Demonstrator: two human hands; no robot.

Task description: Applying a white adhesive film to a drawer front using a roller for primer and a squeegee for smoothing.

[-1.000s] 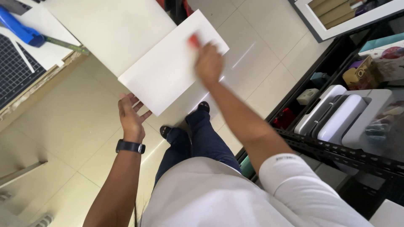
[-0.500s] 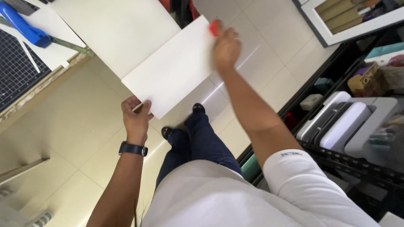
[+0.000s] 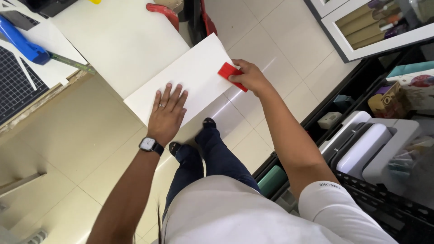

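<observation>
My left hand (image 3: 166,115) lies flat, fingers spread, on the white sheet (image 3: 190,77), while my right hand (image 3: 250,77) pinches the red scraper (image 3: 232,75) at its right edge

The left hand (image 3: 166,113) lies flat, fingers spread, on a white sheet (image 3: 190,77) overhanging the table (image 3: 117,40). The right hand (image 3: 250,77) grips a red scraper (image 3: 231,74) at the sheet's edge.
</observation>
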